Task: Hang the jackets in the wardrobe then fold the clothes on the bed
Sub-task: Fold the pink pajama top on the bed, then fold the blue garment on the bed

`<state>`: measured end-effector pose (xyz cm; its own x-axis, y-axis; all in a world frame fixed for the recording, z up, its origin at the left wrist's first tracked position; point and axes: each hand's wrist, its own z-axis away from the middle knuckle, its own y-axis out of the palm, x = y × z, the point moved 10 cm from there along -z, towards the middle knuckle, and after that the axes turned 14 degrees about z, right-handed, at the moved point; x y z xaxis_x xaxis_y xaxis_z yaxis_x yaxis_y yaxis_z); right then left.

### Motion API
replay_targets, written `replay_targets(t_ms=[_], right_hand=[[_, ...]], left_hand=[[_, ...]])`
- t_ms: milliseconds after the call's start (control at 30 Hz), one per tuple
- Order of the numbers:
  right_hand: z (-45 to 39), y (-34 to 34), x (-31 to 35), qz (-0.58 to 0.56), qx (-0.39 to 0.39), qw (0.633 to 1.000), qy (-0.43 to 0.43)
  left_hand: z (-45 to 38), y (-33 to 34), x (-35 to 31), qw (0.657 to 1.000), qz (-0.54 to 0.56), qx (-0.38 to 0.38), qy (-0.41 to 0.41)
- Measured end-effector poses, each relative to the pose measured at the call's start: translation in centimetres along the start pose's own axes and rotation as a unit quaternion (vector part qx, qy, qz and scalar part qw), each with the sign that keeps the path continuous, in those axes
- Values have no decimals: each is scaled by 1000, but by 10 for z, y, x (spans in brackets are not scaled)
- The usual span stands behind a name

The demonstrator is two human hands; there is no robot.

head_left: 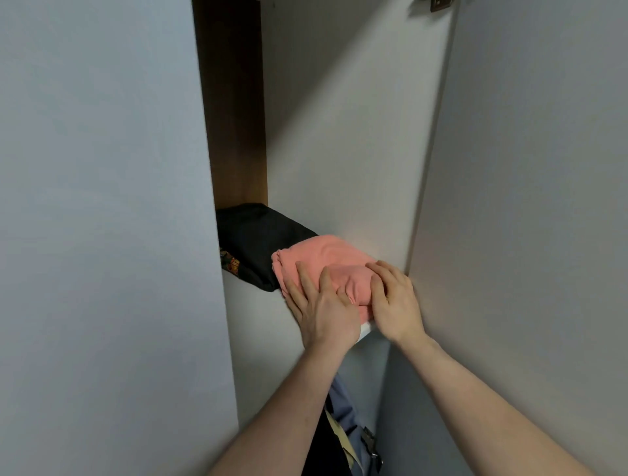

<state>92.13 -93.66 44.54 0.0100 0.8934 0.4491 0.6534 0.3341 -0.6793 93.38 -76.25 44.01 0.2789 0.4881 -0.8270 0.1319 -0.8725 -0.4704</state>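
Plain grey panel (102,204) fills the 9 o'clock side, top edge to bottom edge. Second grey panel (530,204) at 3 o'clock, tilted in the wide-angle view. Brown wooden strip (231,102) upright at 11 o'clock, touching a white panel (339,119) at 12. Brass-coloured metal fitting (441,4) at 1 o'clock, cut by the frame.

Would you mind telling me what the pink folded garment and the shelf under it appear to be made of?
The pink folded garment looks like soft matte knit fabric, perhaps cotton: it dimples and creases under both hands. The shelf seems to be smooth white laminated board, judging by its flat, even surface and crisp front edge; its core is not visible.
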Motion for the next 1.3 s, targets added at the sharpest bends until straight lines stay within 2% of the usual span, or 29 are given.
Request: replay_targets(t_ms=[167, 300, 400, 533, 833, 1100, 1300], right_hand=[[32, -34, 1, -77, -13, 996, 37], [68, -51, -1, -127, 28, 988, 79], [99, -66, -4, -121, 52, 986, 98], [139, -93, -6, -105, 55, 985, 123], [231, -159, 1, -72, -34, 977, 199], [357, -190, 28, -38, -96, 941, 323], [475, -243, 65, 22, -134, 907, 398]], left_hand=[[37, -13, -23, 994, 68, 8, 82], [68, -22, -35, 980, 124, 44, 148], [87, -28, -37, 971, 170, 82, 150], [107, -34, -40, 965, 181, 98, 164], [149, -21, -50, 933, 235, 193, 191], [216, 1, -41, 893, 245, 298, 232], [325, 1, -66, 828, 243, 418, 284]])
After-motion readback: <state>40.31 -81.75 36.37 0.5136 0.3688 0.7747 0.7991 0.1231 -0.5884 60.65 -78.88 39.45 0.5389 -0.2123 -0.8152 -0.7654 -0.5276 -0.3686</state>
